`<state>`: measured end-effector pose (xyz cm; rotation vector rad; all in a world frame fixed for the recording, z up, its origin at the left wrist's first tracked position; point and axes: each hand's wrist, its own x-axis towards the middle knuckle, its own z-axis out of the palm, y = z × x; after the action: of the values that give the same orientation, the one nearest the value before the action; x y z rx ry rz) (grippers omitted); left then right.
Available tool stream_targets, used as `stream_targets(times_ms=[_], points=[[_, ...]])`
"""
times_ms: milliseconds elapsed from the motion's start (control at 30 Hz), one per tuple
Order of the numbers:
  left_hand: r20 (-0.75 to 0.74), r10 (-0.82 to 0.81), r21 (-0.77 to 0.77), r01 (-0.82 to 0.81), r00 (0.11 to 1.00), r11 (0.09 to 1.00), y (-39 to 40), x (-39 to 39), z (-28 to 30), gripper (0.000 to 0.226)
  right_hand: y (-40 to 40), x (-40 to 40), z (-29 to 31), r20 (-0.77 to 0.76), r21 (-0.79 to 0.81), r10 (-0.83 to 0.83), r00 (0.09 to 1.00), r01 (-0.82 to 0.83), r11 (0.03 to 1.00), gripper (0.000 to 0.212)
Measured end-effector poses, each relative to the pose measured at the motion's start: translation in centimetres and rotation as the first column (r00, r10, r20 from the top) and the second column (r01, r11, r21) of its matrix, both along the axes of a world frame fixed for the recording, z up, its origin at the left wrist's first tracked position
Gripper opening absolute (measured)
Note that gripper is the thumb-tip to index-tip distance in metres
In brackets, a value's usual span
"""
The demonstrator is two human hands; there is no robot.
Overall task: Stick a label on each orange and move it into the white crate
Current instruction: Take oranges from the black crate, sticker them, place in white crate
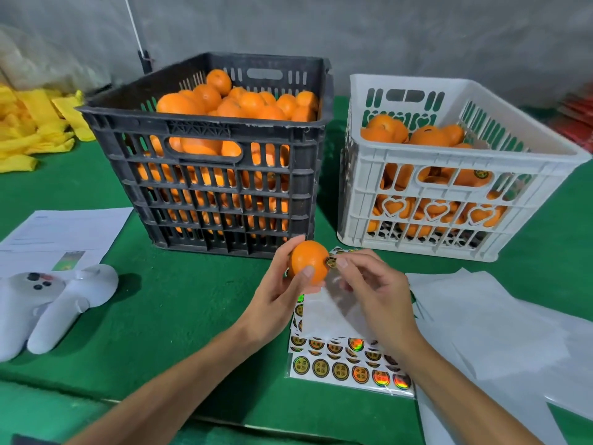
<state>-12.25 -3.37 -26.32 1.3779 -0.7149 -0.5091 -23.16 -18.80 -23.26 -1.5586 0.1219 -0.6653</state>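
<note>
Head view: labelling step, mid-press. Left hand [282,284] curled round an orange [308,261], held just in front of the black crate [205,130]. Right hand [369,281] pinching a label [331,262] onto its side. Next, probably: smooth it flat, then over to the white crate [449,175], right of the black one.

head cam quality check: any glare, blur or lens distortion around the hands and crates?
Head view: wide-angle bowing, with the black crate and white crate leaning outward; rainbow glare on the sticker sheet; left hand, its orange and right hand reasonably sharp, label print unreadable; soft shadow beside the white controllers; lighting even.
</note>
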Motion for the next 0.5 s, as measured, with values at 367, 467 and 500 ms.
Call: stream_targets(times_ms=[367,467,500], points=[[0.021,0.059,-0.088,-0.057,0.998,0.994,-2.4,-2.7,5.3,0.058,-0.8,-0.6,3.7,0.03,-0.455,-0.251,0.968,0.236,0.859,0.047],[0.061,0.145,-0.095,-0.139,0.988,0.986,-4.2,-2.9,7.9,0.053,-1.6,-1.0,5.8,0.064,-0.483,-0.198,0.978,0.204,0.852,0.047],[0.066,0.139,-0.113,-0.131,0.988,0.985,-4.8,-2.8,8.9,0.05,-1.9,-1.1,6.7,0.095,-0.496,-0.182,0.979,0.205,0.844,0.041]])
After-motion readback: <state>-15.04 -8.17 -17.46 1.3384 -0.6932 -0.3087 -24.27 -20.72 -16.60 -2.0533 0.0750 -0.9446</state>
